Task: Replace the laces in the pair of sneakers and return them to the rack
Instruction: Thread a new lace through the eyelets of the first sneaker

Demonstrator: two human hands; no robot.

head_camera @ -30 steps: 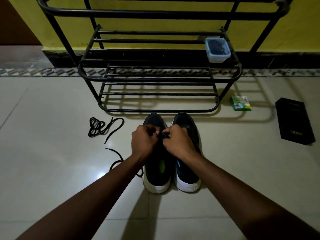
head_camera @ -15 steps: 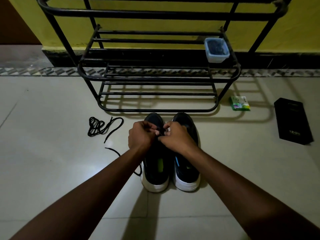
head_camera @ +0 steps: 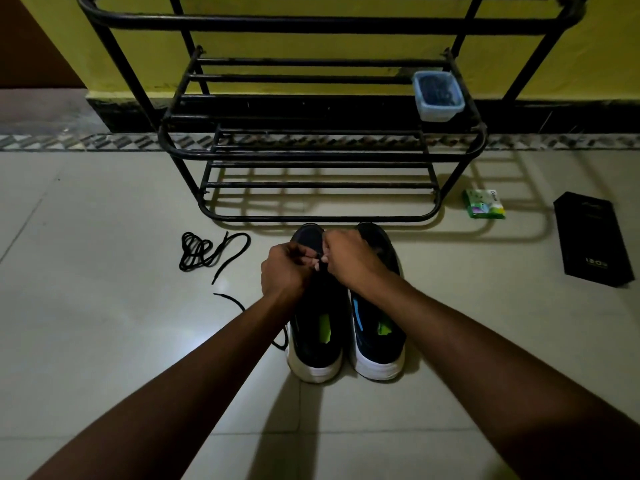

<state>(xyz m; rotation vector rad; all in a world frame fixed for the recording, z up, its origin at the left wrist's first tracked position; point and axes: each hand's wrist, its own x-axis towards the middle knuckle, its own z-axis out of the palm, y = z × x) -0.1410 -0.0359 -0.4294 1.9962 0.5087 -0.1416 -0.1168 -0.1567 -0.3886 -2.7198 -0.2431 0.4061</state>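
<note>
Our left hand (head_camera: 284,268) and right hand (head_camera: 349,261) are both curled tight, fingertips meeting to pinch a black lace (head_camera: 227,297) over the front of the left sneaker (head_camera: 315,341). Both forearms reach straight ahead, knuckles up. The right sneaker (head_camera: 377,341) sits just beside it, heels toward us, on the pale tiled floor (head_camera: 104,341) just before the black rack (head_camera: 322,154). A second lace (head_camera: 204,251) lies coiled to the left.

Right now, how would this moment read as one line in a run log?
step: lacing left sneaker | left hand: pinches lace | right hand: pinches lace | spare lace: on floor | rack: tub on shelf
</note>
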